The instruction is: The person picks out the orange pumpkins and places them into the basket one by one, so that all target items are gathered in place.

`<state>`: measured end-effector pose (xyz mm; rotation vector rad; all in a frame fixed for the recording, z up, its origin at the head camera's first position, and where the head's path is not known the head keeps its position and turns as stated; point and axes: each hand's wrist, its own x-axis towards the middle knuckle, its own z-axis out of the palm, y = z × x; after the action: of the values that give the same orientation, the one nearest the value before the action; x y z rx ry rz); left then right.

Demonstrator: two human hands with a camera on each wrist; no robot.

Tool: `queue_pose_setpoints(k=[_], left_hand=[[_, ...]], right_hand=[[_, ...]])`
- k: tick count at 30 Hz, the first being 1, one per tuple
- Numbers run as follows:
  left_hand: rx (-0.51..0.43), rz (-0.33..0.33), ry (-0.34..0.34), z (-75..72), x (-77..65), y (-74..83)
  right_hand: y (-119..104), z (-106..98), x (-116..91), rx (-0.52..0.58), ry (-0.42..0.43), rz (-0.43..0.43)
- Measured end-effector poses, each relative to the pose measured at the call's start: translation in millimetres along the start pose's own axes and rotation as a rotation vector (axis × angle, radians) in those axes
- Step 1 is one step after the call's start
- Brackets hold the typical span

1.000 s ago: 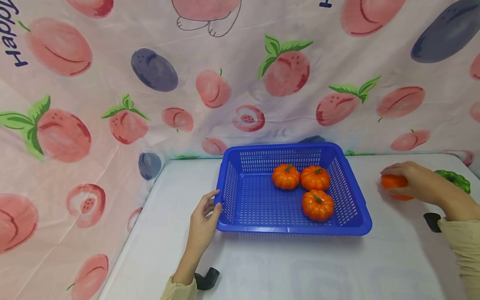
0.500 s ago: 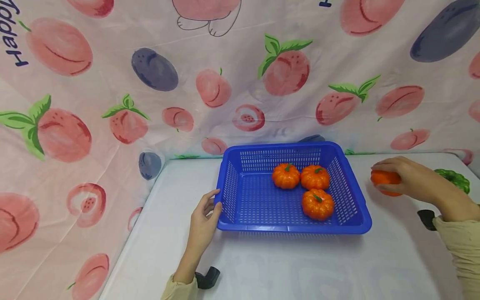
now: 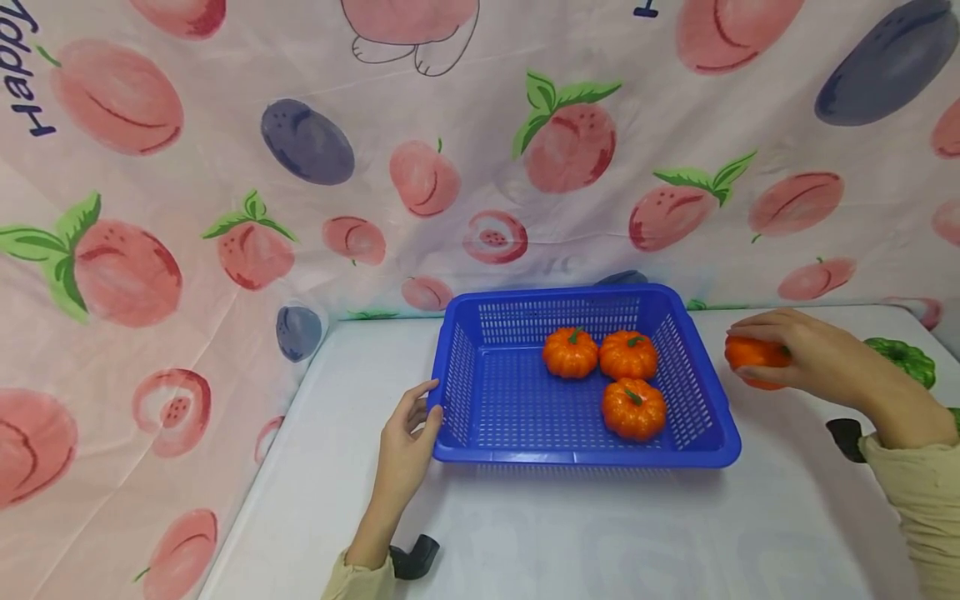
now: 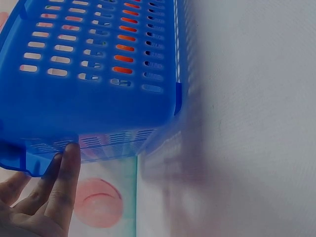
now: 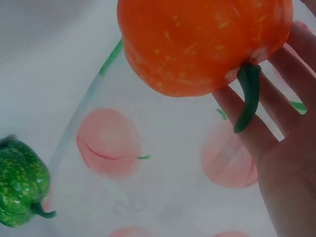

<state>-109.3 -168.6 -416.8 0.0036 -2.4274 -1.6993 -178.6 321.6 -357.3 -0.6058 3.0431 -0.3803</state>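
Inside the blue plastic basket (image 3: pixel 517 458) sit three small orange pumpkins: one at the back left (image 3: pixel 570 353), one beside it (image 3: pixel 628 356) and one in front (image 3: pixel 633 410). My left hand (image 3: pixel 405 450) touches the basket's left side, fingertips right at the rim. In the left wrist view its fingers (image 4: pixel 64 192) look fairly straight against the basket wall. To the right of the basket, my right hand (image 3: pixel 832 358) grips another orange pumpkin (image 3: pixel 753 360) from its right side. Its green stem (image 5: pixel 249 96) shows in the right wrist view.
A green pumpkin (image 3: pixel 903 360) lies on the white table (image 3: pixel 585 533) behind the right forearm. Part of another green thing (image 3: pixel 956 417) shows at the right edge. A fruit-printed cloth (image 3: pixel 480 175) hangs behind and along the left.
My right hand has moved left with the orange pumpkin, closer to the basket. The left hand and the basket have stayed put.
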Motion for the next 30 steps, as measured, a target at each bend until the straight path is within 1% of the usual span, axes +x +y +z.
queue_pose_setpoints(k=[4, 7, 15, 23, 30], left_hand=[[0.004, -0.004, 0.001, 0.1, -0.1, 0.2], [0.007, -0.004, 0.002, 0.2, -0.1, -0.3], [0.014, -0.007, 0.004, 0.4, -0.3, -0.1], [0.014, -0.002, 0.004, 0.5, -0.2, -0.4], [0.006, -0.008, 0.003, 0.0, -0.4, 0.2]], right_hand=[[-6, -5, 0, -0.01, 0.047, -0.051], [-11, -9, 2, -0.019, 0.062, -0.069], [-27, -17, 5, -0.025, 0.05, -0.048], [-36, -23, 7, -0.015, 0.066, -0.068], [-44, -26, 9, -0.014, 0.057, -0.072]])
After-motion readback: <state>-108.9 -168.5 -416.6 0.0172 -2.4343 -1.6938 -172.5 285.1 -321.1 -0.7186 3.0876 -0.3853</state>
